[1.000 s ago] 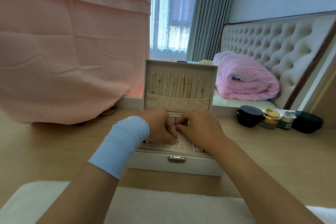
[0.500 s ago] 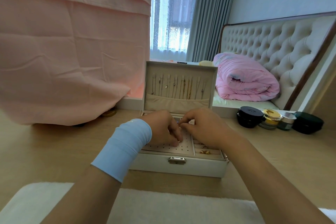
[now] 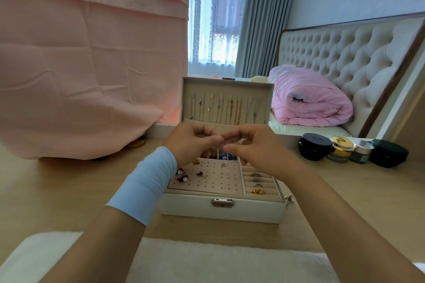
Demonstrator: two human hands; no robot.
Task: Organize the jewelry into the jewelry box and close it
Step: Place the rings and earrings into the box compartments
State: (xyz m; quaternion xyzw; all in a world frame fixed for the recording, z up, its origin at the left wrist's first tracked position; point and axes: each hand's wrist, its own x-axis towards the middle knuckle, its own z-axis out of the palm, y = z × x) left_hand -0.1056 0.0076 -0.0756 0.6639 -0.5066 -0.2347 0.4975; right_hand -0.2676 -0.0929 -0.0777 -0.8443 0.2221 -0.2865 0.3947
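Head view, rectangular jewelry box [image 3: 220,210]; left hand [image 3: 190,142], right hand [image 3: 253,146] curled

Jewelry box [image 3: 220,210]: prob. matt leatherette, metal clasp [image 3: 222,202]

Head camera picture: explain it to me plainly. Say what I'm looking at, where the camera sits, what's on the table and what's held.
No machine here: a person wears a camera on the head, looking forward and down, so you see their arms. The left hand, with a blue wristband, and the right hand meet fingertip to fingertip above an open white jewelry box on a wooden table. Whether they pinch something is too small to tell. Necklaces hang in the raised lid; earrings and rings sit below. Cosmetic jars stand to the right.
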